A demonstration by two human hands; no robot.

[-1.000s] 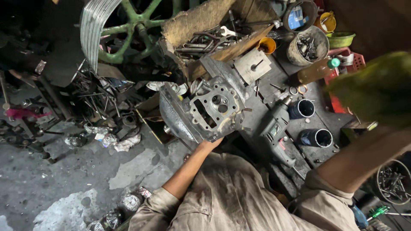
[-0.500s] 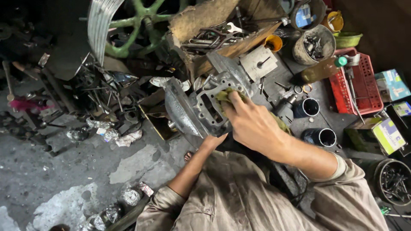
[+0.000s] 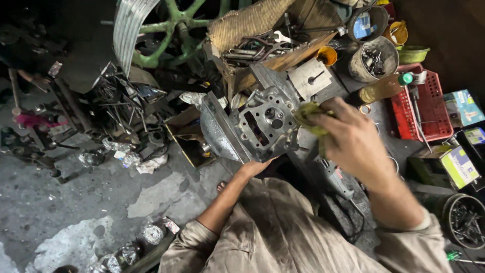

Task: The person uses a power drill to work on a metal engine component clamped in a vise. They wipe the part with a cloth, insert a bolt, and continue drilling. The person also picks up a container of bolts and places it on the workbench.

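engine head wiped with a rag

the engine head [image 3: 265, 124] is gripped from below by the left hand [image 3: 252, 166], fingers clenched under its lower edge. a yellow-green rag [image 3: 309, 115] is pinched in the right hand [image 3: 353, 141] against the head's right side. a red basket [image 3: 422, 103] lies well right of the head.

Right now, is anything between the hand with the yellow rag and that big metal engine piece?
Nothing but the rag itself. The right hand presses the yellow-green rag against the grey engine part, so only cloth sits between them. The left hand grips the part's lower edge directly.
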